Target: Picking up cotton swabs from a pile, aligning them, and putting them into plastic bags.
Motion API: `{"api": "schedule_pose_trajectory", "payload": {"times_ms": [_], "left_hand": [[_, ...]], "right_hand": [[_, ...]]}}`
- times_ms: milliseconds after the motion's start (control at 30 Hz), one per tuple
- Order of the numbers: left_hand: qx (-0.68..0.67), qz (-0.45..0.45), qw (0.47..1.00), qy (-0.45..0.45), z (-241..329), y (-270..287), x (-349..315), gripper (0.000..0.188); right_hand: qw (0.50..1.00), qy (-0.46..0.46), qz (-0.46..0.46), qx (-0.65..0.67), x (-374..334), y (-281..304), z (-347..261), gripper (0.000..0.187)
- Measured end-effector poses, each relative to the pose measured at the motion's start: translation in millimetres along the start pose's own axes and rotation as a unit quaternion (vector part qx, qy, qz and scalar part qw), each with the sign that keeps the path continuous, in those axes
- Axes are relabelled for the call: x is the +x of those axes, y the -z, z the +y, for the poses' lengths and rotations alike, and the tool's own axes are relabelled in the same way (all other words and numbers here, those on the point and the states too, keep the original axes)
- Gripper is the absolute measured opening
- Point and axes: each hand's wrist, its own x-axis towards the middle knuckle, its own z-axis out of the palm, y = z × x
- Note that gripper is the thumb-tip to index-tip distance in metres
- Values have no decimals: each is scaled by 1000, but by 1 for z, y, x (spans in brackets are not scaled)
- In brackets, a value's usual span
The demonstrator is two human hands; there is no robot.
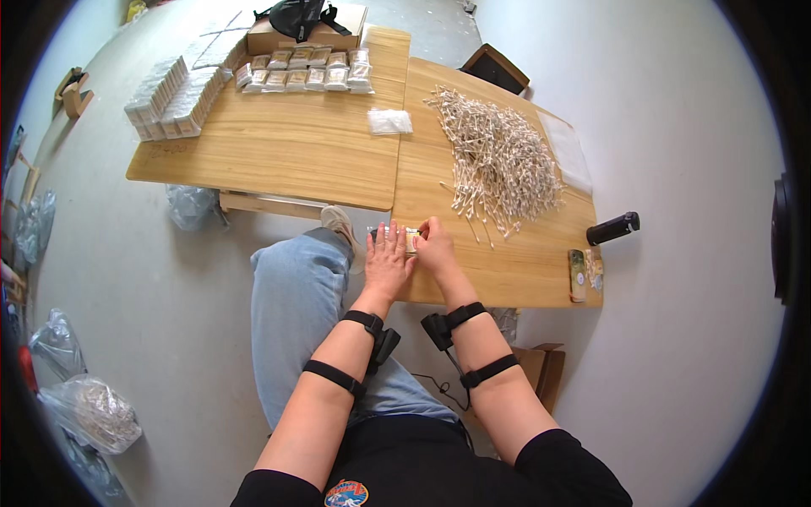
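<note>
At the table's near edge, my left hand (388, 264) lies with its fingers stretched out flat over a small clear packet (411, 240) with a pale yellowish label. White swab tips seem to show at its far side. My right hand (436, 249) is closed on the right end of this packet, thumb and fingers bent together. Much of the packet is hidden under my fingers. Beyond my hands, a large loose heap of cotton swabs (498, 152) spreads over the right table, a few stray ones lying toward me.
Filled swab packets (317, 79) stand in rows on the left table (287, 156), beside stacked packets (173, 101). Clear empty bags (389, 122) lie near the seam. A black bag (296, 19) rests on a cardboard box. To the right are a black cylinder (612, 228) and a phone-like object (577, 275).
</note>
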Motion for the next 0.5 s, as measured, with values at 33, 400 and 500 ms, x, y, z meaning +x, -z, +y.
{"api": "schedule_pose_trajectory", "payload": {"times_ms": [33, 400, 500], "left_hand": [[1, -2, 1000, 0, 1, 2, -1, 77], [-22, 13, 1000, 4, 2, 6, 0, 76], [-33, 0, 999, 13, 2, 7, -1, 74]], "right_hand": [[999, 22, 30, 18, -1, -2, 2, 23], [991, -25, 116, 56, -11, -14, 2, 19], [992, -31, 92, 75, -13, -12, -5, 19]]}}
